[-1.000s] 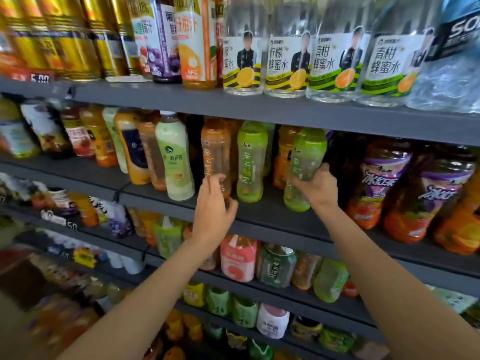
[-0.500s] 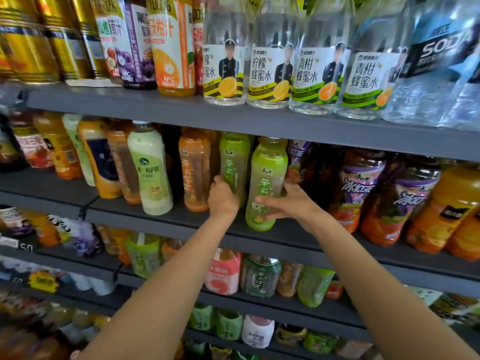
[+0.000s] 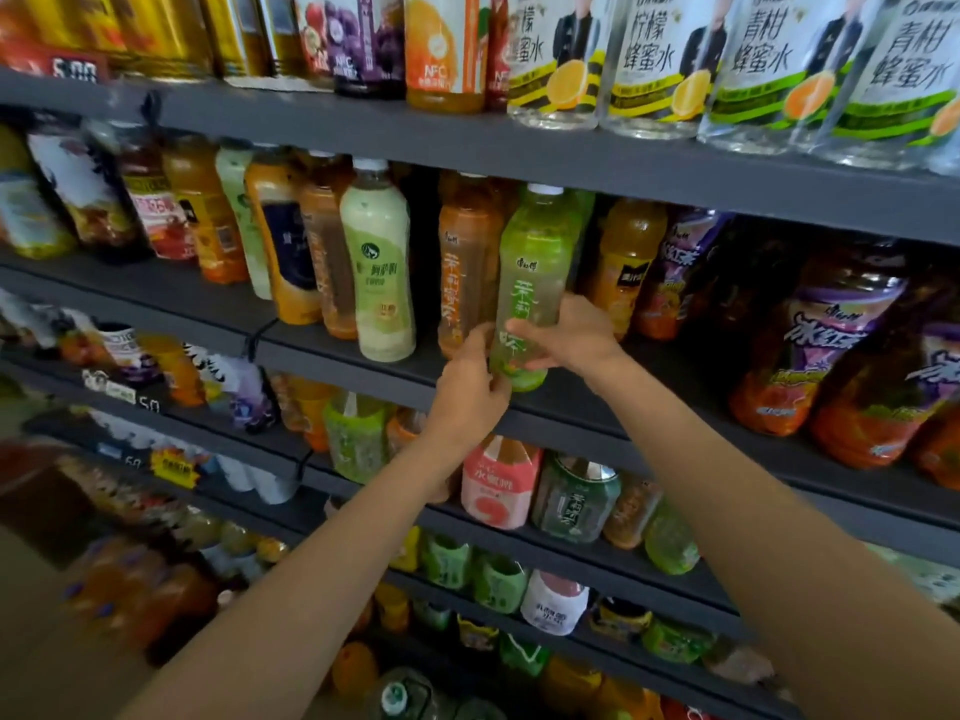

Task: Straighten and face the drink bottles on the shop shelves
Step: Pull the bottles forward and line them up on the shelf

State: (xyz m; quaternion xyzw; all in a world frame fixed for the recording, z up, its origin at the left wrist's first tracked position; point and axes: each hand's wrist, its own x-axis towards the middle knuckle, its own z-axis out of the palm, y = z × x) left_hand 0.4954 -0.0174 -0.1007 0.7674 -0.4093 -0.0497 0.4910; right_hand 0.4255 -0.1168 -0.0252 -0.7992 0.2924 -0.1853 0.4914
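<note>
A green tea bottle (image 3: 532, 272) with a white cap stands at the front edge of the second grey shelf (image 3: 597, 402), its label facing me. My left hand (image 3: 470, 389) grips its lower left side. From the right, my right hand (image 3: 574, 335) holds it with fingers curled across the label. An amber tea bottle (image 3: 465, 262) stands right beside it on the left, and a pale green milk-tea bottle (image 3: 382, 267) stands further left.
Large clear honey-water bottles (image 3: 654, 65) line the top shelf overhead. Orange and purple iced-tea bottles (image 3: 826, 350) crowd the shelf to the right. Lower shelves hold pink, green and white bottles (image 3: 501, 483). Price tags (image 3: 122, 392) run along the shelf edges at left.
Both hands have come together on the front green bottle; my left hand left the second green bottle behind it and took the front bottle's base. The view has shifted right and closer.
</note>
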